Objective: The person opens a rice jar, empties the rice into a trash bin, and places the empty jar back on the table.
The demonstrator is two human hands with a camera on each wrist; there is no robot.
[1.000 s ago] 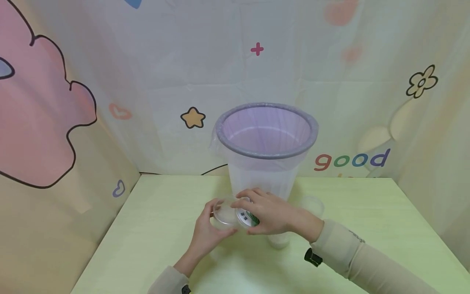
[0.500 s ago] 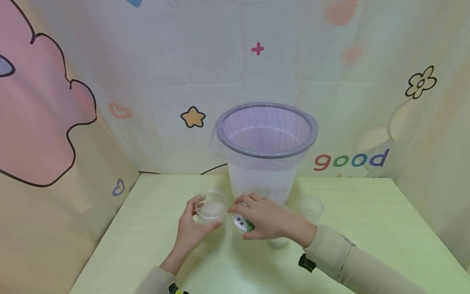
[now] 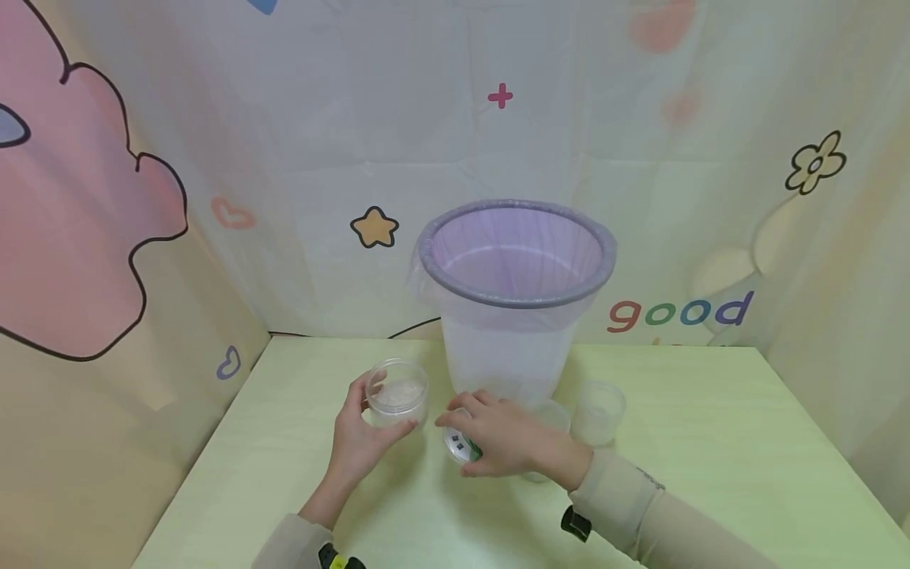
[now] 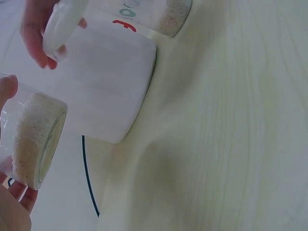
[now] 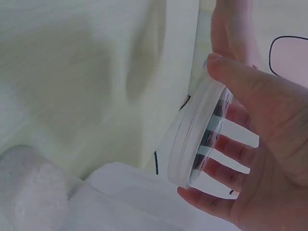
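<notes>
My left hand (image 3: 359, 442) grips a clear plastic jar (image 3: 398, 399) by its side, a little above the table. Whitish grains fill part of the jar (image 4: 36, 134), and its top is uncovered. Beside it on the right, my right hand (image 3: 515, 438) holds a round lid (image 3: 460, 446) by its edge, with a white and green label on top. In the right wrist view, thumb and fingers pinch the rim of the lid (image 5: 195, 130). Partly hidden behind my right hand stands a second clear jar (image 3: 553, 415), also with grains in it (image 4: 174, 18).
A third clear jar (image 3: 599, 415) stands to the right of the second. Behind the jars is a tall whitish bin with a purple rim (image 3: 517, 302) and a thin plastic liner. The pale table (image 3: 711, 458) meets a printed curtain (image 3: 320, 158) at its back edge.
The jar and lid have come apart: my left hand has carried the jar leftward, and my right hand has brought the lid slightly nearer me. The second jar shows more from behind the hand.
</notes>
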